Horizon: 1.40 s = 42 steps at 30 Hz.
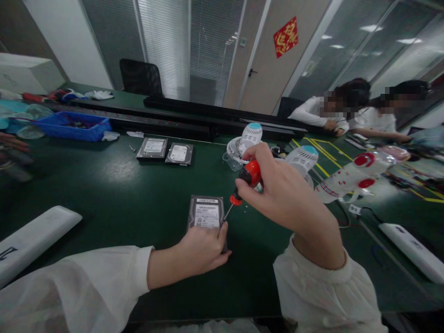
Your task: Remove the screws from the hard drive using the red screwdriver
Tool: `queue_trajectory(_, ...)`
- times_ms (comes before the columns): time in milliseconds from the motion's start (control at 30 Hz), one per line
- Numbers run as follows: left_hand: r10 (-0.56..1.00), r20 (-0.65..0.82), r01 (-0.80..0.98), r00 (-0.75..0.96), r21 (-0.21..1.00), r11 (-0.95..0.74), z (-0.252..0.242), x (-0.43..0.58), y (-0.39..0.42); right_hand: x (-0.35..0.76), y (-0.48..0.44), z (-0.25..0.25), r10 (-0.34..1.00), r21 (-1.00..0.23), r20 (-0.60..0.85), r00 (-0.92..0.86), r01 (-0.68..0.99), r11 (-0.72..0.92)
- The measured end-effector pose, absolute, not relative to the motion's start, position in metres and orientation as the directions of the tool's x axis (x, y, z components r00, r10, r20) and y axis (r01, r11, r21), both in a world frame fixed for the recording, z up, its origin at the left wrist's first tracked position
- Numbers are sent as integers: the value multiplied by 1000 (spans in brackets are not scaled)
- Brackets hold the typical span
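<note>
A hard drive [207, 212] lies label up on the green table in front of me, its near part covered by my left hand [204, 247]. That hand is closed over the drive, with its fingertips at the right edge. My right hand [274, 185] grips the red and black handle of a screwdriver [236, 199] from above. The screwdriver is tilted, and its tip meets the drive's right edge beside my left fingers. Whether a screw sits under the tip, I cannot tell.
Farther back lie two more hard drives [151, 149] [179, 153]. A blue bin [74, 126] stands at the back left. White fans [251, 136] and a clear bottle [347, 178] stand beyond my right hand. Two people sit at the far right; another person's blurred hand [14, 150] shows at left.
</note>
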<state>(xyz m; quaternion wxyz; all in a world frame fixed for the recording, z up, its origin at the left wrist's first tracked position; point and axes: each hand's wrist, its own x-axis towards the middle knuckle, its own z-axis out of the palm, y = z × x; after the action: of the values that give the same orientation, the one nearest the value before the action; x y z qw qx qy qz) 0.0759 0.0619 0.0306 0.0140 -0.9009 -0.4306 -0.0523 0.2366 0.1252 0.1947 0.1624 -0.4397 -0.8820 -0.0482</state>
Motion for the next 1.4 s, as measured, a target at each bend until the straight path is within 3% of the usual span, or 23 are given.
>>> queue_trajectory(133, 781, 94, 783, 617, 17, -621, 31, 76, 62, 235, 117, 194, 715, -13, 329, -616, 755, 656)
queue_trajectory(333, 783, 86, 784, 616, 28, -620, 35, 75, 61, 228, 111, 194, 774, 118, 375, -510, 855, 506)
queue_trajectory(533, 787, 61, 786, 614, 38, -617, 38, 76, 61, 225, 105, 194, 770, 76, 375, -516, 845, 529)
queue_trajectory(733, 789, 61, 788, 612, 33, -614, 37, 76, 63, 223, 105, 194, 810, 102, 400, -428, 900, 424)
queue_trajectory(967, 792, 60, 792, 608, 29, -610, 36, 76, 62, 220, 97, 196, 825, -5, 367, -429, 886, 463)
queue_trajectory(1400, 799, 95, 801, 594, 29, -598, 32, 75, 62, 221, 85, 198, 829, 75, 405, -385, 918, 389)
